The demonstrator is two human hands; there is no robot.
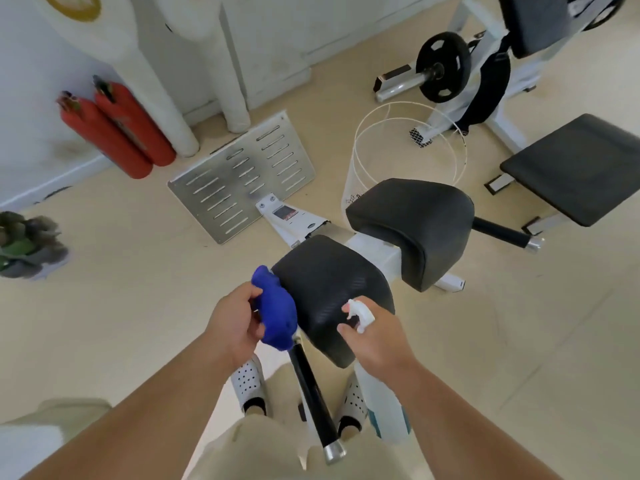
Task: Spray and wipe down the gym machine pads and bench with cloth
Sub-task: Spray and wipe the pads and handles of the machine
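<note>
Two black pads sit side by side on a white machine frame: the near pad [325, 289] just in front of me and the far pad [415, 223] beyond it to the right. My left hand [235, 320] grips a bunched blue cloth [275, 310] pressed against the near pad's left edge. My right hand [377, 334] holds a white spray bottle [381, 403] by its trigger head, nozzle aimed at the near pad's right side. A black flat bench [575, 168] stands at the right.
A perforated metal footplate [242, 174] lies ahead on the beige floor. Two red fire extinguishers [117, 129] lean at the left wall. A white wire basket [398, 147], a barbell plate [443, 67] and black handle bars [311, 393] surround the machine. My feet straddle the frame.
</note>
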